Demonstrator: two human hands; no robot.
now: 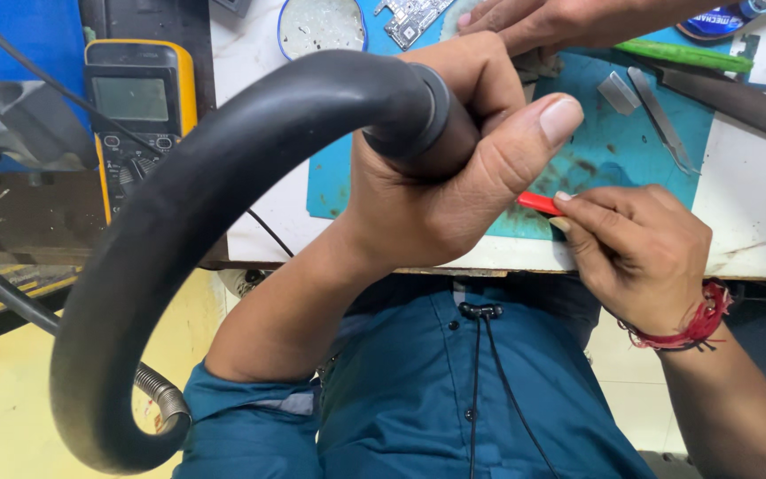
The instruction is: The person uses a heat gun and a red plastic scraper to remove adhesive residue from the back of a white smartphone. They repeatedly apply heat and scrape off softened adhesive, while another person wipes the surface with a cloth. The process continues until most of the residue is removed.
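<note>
Hands [436, 177] on hose [223, 168], perhaps red tool [540, 203]

My blue mat [613, 146] lies on the white bench [254, 53], and I place everything else by it. On its right part rest a small grey block [618, 92] and, just beside that, steel tweezers [662, 120]. Along its top edge runs a green stick [683, 55], with a dark flat tool [738, 99] angled off the mat's right side. Above its top left corner sit a circuit board [411, 19] and a round dish [321, 25]. Well to the left of the mat stands a yellow multimeter [139, 115]. Below it, off the bench, is my blue shirt [454, 390].
</note>
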